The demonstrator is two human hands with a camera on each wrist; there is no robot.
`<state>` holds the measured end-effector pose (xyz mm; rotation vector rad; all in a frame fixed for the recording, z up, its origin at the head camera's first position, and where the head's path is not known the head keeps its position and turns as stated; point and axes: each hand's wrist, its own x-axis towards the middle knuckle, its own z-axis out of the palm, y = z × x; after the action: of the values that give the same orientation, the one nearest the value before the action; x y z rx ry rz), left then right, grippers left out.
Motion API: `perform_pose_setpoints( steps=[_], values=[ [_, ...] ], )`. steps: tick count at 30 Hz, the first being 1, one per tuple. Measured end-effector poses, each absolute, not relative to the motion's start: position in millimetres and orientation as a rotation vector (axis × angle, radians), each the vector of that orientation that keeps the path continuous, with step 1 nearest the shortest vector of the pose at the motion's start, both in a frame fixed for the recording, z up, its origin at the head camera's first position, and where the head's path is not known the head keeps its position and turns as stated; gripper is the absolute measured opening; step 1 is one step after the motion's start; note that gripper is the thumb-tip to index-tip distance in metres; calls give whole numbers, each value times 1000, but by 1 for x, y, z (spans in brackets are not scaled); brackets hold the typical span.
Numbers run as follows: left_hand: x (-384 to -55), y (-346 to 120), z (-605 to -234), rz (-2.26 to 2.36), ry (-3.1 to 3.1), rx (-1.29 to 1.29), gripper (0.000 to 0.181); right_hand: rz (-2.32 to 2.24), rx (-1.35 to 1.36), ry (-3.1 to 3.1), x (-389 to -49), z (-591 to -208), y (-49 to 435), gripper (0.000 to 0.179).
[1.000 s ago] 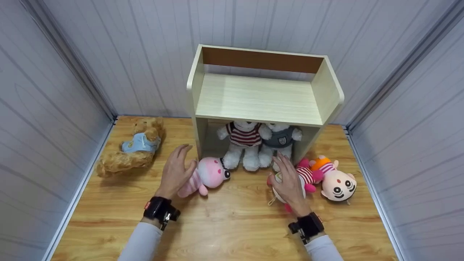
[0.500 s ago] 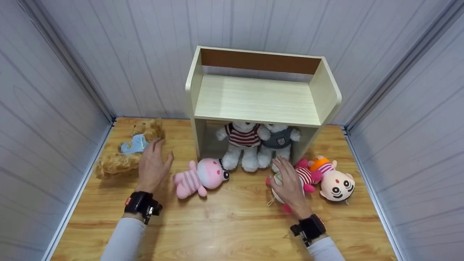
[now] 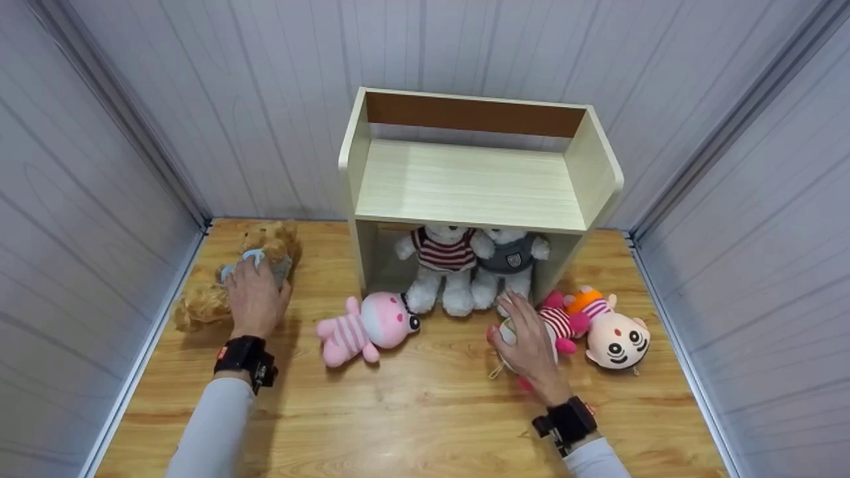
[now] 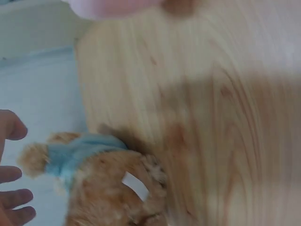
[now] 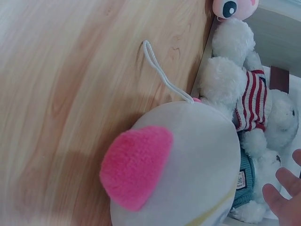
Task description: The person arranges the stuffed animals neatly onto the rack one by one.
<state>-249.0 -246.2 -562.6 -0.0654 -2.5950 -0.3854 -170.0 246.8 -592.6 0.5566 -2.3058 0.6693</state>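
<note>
A brown teddy bear [image 3: 202, 309] in a light blue top lies at the left. My left hand [image 3: 255, 299] is over its middle, with fingers extended. In the left wrist view those fingers [image 4: 16, 197] are spread near the bear [image 4: 108, 188], and no grip shows. At the right, my right hand [image 3: 528, 342] is over a plush toy [image 3: 561, 322] with a white head, pink ears and a red-striped body. Its fingers [image 5: 287, 181] look relaxed in the right wrist view, beside the white head [image 5: 197, 155]; whether they touch it I cannot tell.
A pale two-level shelf [image 3: 468, 182] stands at the back. Two white bears, one in red stripes [image 3: 445, 249], one in grey [image 3: 514, 255], sit in its lower level. A pink striped plush [image 3: 348, 335] lies in front; a round-faced doll [image 3: 617, 338] lies right. Walls enclose the table.
My left hand has moved left, from beside the pink striped plush to above the brown teddy bear. The right hand has stayed almost in place over the white-headed plush toy.
</note>
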Motion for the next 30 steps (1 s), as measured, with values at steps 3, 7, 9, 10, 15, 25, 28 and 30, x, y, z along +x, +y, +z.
perform_pose_setpoints(
  steps=[3,7,9,10,15,25,28,30],
  values=[
    [-250,-251,-567,-408,-2644,13,60,680,557,-2306,-169,-595,246,52],
    [-251,-256,-573,-410,-2653,76,72,694,547,-2311,-168,-597,246,52],
    [-251,-257,-576,-387,-2629,97,74,697,540,-2314,-168,-598,246,52],
    [-251,-258,-577,-376,-2619,109,75,698,537,-2319,-168,-597,246,52],
    [-247,-265,-582,-352,-2692,208,81,697,529,-2324,-167,-597,247,51],
    [-231,-284,-589,-372,-2952,405,100,707,510,-2352,-164,-602,248,50],
    [-230,-285,-593,-355,-2944,405,98,713,513,-2359,-164,-602,248,50],
    [-229,-286,-595,-380,-2933,411,94,720,516,-2357,-165,-601,248,50]
  ],
)
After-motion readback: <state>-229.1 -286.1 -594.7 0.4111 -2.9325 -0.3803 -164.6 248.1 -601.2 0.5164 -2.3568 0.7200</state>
